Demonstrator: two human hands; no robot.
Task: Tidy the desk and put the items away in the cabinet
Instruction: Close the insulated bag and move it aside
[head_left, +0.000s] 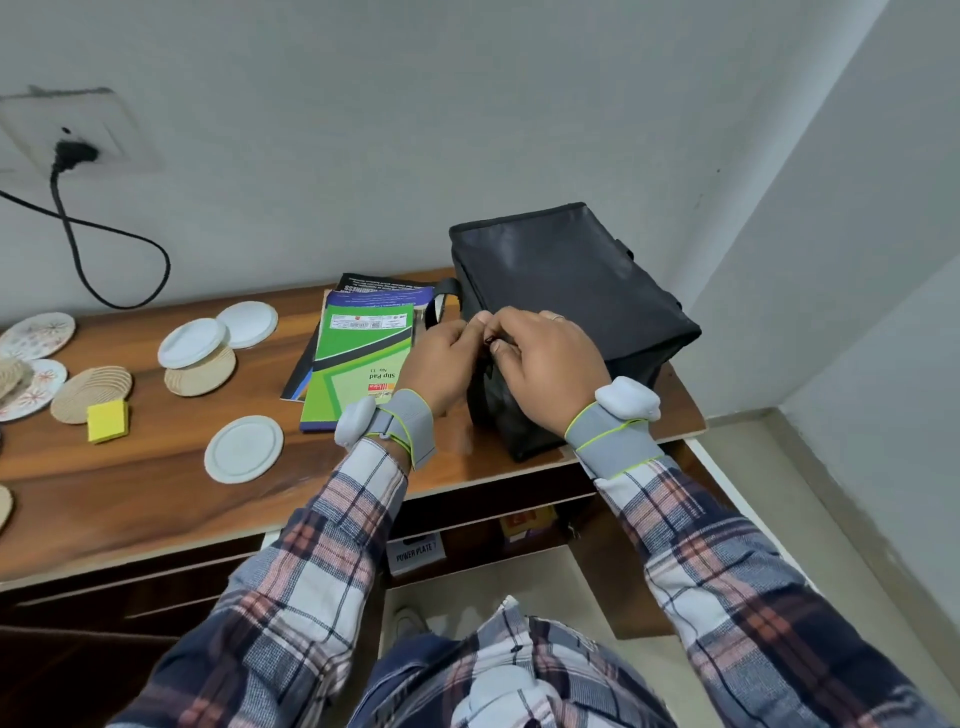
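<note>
I see my left hand (439, 358) and right hand (545, 358) meeting at the near top edge of the black bag (566, 280). Both have curled fingers pinching the fabric there, around a small dark tab (491, 340). The bag stands at the right end of the wooden desk (156, 493), close to the corner of the room. Just left of it, touching my left wrist, lies a green slip pad (358, 364) on top of other booklets (384, 288), so that side is crowded. Further left are white round lids (244, 449), woven coasters (200, 371), a yellow sticky-note block (107, 421) and patterned plates (36, 335). A black cable (104, 249) hangs from a wall socket (78, 135) on the pale wall. Under the desk is an open shelf with a labelled box (418, 553). The floor (831, 493) to the right is pale.
</note>
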